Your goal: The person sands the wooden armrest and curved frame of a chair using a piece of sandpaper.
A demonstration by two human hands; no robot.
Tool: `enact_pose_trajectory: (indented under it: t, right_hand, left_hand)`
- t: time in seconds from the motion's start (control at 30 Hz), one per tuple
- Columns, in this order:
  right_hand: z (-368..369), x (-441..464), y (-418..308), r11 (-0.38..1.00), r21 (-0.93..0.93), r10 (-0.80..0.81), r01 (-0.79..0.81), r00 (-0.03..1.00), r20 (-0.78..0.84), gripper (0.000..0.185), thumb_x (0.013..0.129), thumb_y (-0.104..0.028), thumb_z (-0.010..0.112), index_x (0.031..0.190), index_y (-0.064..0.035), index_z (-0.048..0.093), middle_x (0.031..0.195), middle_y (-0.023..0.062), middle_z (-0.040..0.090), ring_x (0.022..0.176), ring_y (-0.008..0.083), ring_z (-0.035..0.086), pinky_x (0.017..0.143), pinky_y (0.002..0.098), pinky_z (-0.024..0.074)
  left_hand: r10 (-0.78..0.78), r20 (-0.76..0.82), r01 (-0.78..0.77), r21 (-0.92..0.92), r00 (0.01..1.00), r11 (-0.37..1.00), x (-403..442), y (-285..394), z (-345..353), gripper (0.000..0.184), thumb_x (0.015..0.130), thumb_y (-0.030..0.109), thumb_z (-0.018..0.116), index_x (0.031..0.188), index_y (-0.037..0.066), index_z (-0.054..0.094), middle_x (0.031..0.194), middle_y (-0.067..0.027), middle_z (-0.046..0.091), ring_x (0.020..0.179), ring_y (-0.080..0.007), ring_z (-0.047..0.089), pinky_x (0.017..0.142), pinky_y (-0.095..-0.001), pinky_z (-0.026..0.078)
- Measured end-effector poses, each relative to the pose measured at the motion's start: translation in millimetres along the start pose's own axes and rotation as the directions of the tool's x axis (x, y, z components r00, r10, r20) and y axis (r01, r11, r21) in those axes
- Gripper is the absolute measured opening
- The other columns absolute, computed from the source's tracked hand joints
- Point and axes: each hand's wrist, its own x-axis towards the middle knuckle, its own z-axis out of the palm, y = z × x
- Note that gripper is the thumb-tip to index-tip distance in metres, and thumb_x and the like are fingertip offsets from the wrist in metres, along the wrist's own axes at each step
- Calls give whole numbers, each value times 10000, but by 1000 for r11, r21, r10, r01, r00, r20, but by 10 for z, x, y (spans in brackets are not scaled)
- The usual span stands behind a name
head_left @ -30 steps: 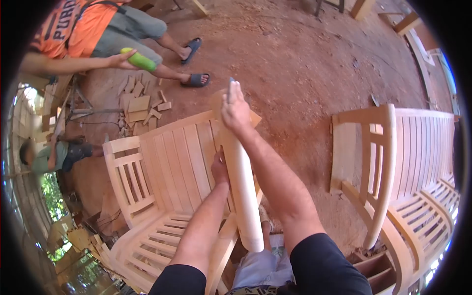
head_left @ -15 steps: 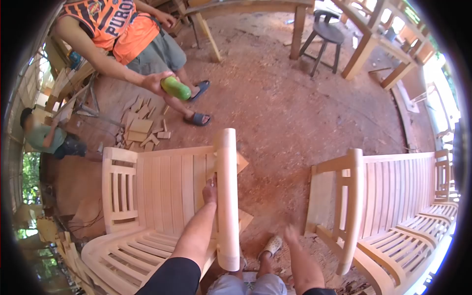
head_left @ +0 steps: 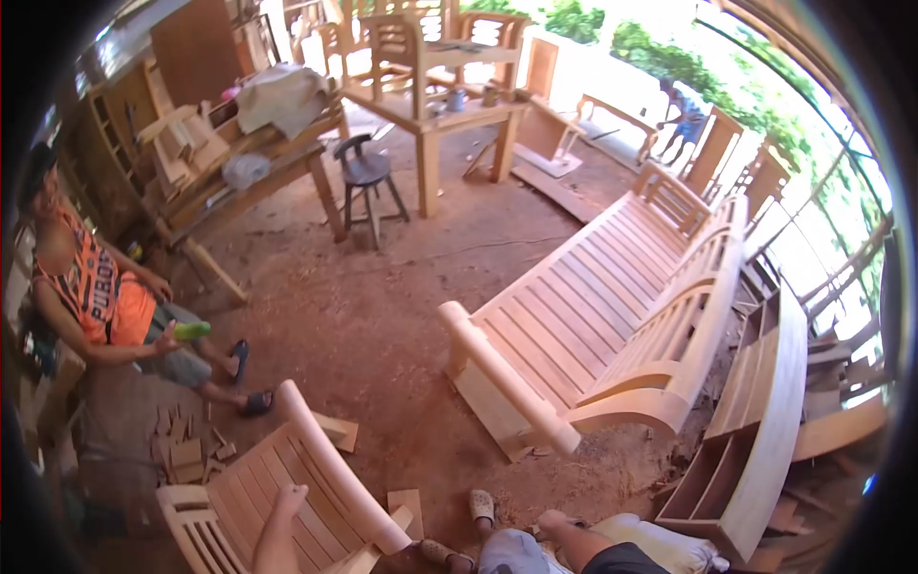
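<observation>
Co-worker [head_left: 113, 301]: shifted leftward in view, beyond the chair [head_left: 251, 480], holding a smooth green object [head_left: 192, 330].
Chair: lower and farther left in view; pale wood, flat slats, long rounded armrest [head_left: 337, 461].
Left hand [head_left: 292, 497]: over the chair's slats; cannot tell whether its grip is wide or narrow.
Stool [head_left: 366, 172]: dark, beyond the chair.
Right hand [head_left: 552, 522]: right of the chair, apart from it; grip unclear.
Long bench [head_left: 574, 297]: smooth slats, right of the chair.

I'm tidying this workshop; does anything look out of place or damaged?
Wood offcuts lie scattered on the floor near the person in orange, looking untidy. No obvious damage shows on the slatted chair or long bench.
</observation>
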Motion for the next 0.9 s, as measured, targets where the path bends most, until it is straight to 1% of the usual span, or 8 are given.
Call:
enact_pose_trajectory:
  t: [0.07,0.13,0.2,0.23,0.27,0.47,0.7,0.9]
  right_hand:
    - [-133,205,-155,997,-64,-42,37,997,-70,349,901,-264,595,1135,-82,780,1211,157,746,1146,333,711,913,467,592]
    - [-252,325,-341,976,191,-23,99,930,-367,329,902,-216,570,1111,-79,785,1185,165,750,1128,342,713,900,475,594]
    - [-533,238,-478,970,12,-213,243,874,-437,393,901,-276,541,1171,-91,758,1210,179,733,1150,364,689,990,460,552]
    - [-635,110,-603,937,276,-53,216,865,-499,417,908,-291,531,1207,-94,746,1235,189,721,1164,372,679,1017,459,536]
    - [-780,-61,-684,833,515,114,203,848,-518,443,915,-305,522,1243,-96,734,1260,198,710,1177,380,670,1044,457,520]
    - [-864,-478,-497,801,577,209,158,830,-517,454,923,-314,535,1301,-136,714,1253,209,709,1168,384,676,1046,439,517]
    - [-699,-1030,-441,749,658,332,78,814,-476,487,904,-356,545,1310,-145,710,1275,205,701,1207,380,658,1060,445,507]
    - [-1068,-1008,-478,669,705,281,235,797,-534,489,918,-385,570,1321,-144,705,1275,201,704,1201,365,669,1061,433,508]
  left_hand:
    - [91,-39,-90,12,995,996,-95,-171,-71,457,951,393,665,1150,-14,726,1122,-251,739,1092,-379,705,975,-452,531]
    - [123,-58,-119,62,991,991,-335,-132,-166,451,954,393,669,1139,-14,730,1098,-232,748,1058,-353,715,966,-438,534]
    - [160,-58,-159,21,985,987,-466,-25,-227,447,953,389,681,1134,-16,732,1091,-211,754,1030,-327,721,954,-425,539]
    - [163,-44,-165,-45,986,985,-591,-19,-222,447,951,386,690,1135,-19,732,1096,-201,755,1020,-313,722,946,-418,542]
    - [166,-33,-169,-114,986,979,-677,-27,-202,446,948,383,699,1135,-21,731,1100,-190,757,1010,-299,723,938,-411,546]
    - [173,193,-82,-405,966,911,-793,-225,115,393,1002,353,672,1194,11,712,1058,-109,745,882,-210,709,806,-369,575]
    - [229,210,-136,-382,951,914,-1485,133,-140,395,1024,348,658,1244,20,674,1058,-84,723,839,-178,679,774,-345,568]
    - [287,124,-222,-379,950,898,-1752,544,-361,382,1032,332,647,1252,21,675,1088,-88,727,903,-174,676,791,-341,566]
